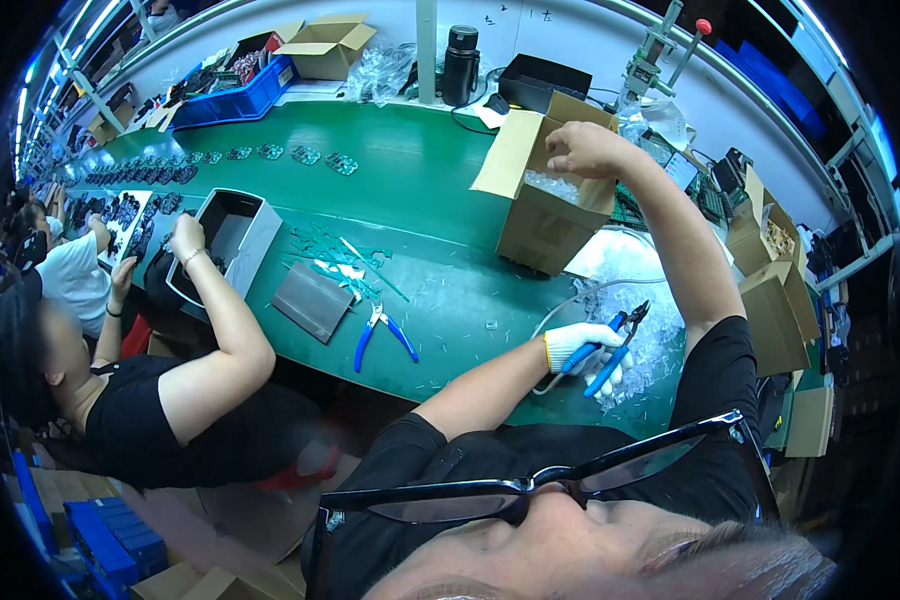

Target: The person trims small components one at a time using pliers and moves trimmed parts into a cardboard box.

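My left hand (592,358), in a white knit glove, is closed around blue-handled cutting pliers (610,350), whose dark jaws point up and right. Under and beside it lies a heap of clear plastic pieces (650,375) on the green bench. My right hand (592,150), bare, hangs over the opening of a tall cardboard box (552,232). Its fingers are loosely bent and apart, with nothing visible between them. Clear plastic pieces (552,186) show inside the box.
Left of me another pair of blue-handled pliers (382,335) lies beside a grey flat block (313,301) and green scraps (342,255). A co-worker's arm (215,310) reaches to a grey bin (255,245). Circuit boards (305,155) line the bench. Open cartons (770,310) stand at right.
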A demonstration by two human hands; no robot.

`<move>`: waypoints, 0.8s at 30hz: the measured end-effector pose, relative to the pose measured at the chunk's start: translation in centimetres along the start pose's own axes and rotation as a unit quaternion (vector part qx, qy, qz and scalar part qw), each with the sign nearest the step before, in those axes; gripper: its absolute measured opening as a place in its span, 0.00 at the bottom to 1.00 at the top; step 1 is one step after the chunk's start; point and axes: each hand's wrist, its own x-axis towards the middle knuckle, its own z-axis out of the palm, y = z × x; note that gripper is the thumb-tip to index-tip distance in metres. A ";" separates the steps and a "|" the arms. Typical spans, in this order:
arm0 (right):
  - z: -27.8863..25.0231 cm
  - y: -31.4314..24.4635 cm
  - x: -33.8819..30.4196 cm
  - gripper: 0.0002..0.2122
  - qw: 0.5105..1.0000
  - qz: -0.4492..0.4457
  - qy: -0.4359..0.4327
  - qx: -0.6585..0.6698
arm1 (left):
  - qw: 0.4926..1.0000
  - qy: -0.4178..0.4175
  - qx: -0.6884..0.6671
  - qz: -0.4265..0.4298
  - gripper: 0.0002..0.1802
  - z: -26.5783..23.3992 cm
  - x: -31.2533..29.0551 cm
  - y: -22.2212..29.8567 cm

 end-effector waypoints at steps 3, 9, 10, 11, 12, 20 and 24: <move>-0.9 -1.5 -1.4 0.22 0.991 0.032 0.088 0.092 | 1.000 0.005 -0.002 0.000 0.32 -0.1 -0.2 0.3; 1.4 -4.1 -6.2 0.29 0.969 0.106 0.223 0.009 | 1.000 0.002 -0.012 -0.006 0.33 -0.2 -0.5 0.6; 1.9 -4.3 -6.8 0.31 0.967 0.137 0.215 0.018 | 1.000 0.002 -0.014 -0.006 0.33 -0.2 -0.4 0.6; 2.3 -4.3 -7.2 0.33 0.963 0.167 0.208 0.026 | 1.000 0.003 -0.017 -0.006 0.33 -0.2 -0.4 0.6; 2.5 -4.2 -7.4 0.36 0.963 0.192 0.188 0.040 | 1.000 0.000 -0.010 -0.004 0.33 -0.4 -0.2 0.5; 3.7 -1.7 -9.4 0.36 0.947 0.199 0.220 0.125 | 1.000 0.015 -0.018 0.000 0.30 -0.3 -0.1 0.4; 3.9 0.0 -9.4 0.33 0.955 0.192 0.201 0.101 | 1.000 0.008 0.021 -0.010 0.32 -0.6 0.1 0.2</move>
